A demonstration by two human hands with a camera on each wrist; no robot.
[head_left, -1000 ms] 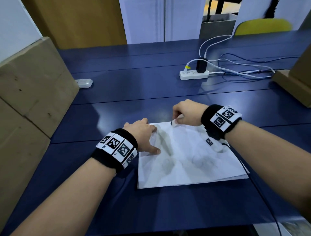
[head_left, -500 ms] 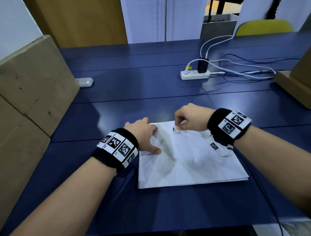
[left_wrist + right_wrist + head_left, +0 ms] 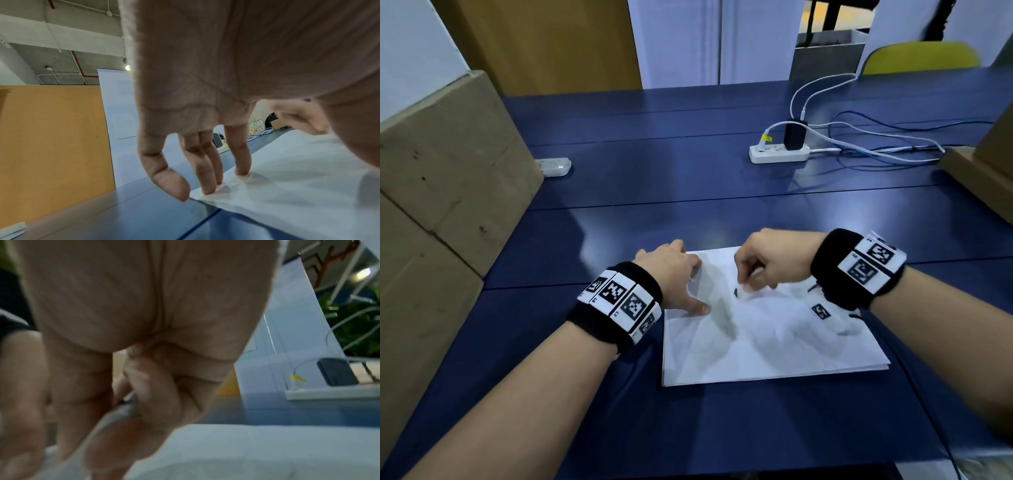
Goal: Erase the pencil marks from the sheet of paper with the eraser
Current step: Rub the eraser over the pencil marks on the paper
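A white sheet of paper (image 3: pixel 774 342) with faint grey pencil smudges lies on the blue table (image 3: pixel 688 192). My left hand (image 3: pixel 674 277) rests on the sheet's far left corner, its straight fingertips (image 3: pixel 242 172) pressing the paper (image 3: pixel 298 186) flat. My right hand (image 3: pixel 767 263) is over the sheet's far middle, with its fingers curled round a small white eraser (image 3: pixel 744 286) whose dark tip touches the paper. In the right wrist view the curled fingers (image 3: pixel 148 386) hide most of the eraser, and the picture is blurred.
Large cardboard boxes (image 3: pixel 441 205) stand along the left. A white power strip (image 3: pixel 779 153) with a black plug and several cables lies at the back right. Another cardboard box (image 3: pixel 983 171) is at the right edge. A small white device (image 3: pixel 554 167) lies at the back left.
My right hand with the eraser has moved nearer to me and a little right, from the sheet's far edge onto its upper middle. The left hand has stayed put.
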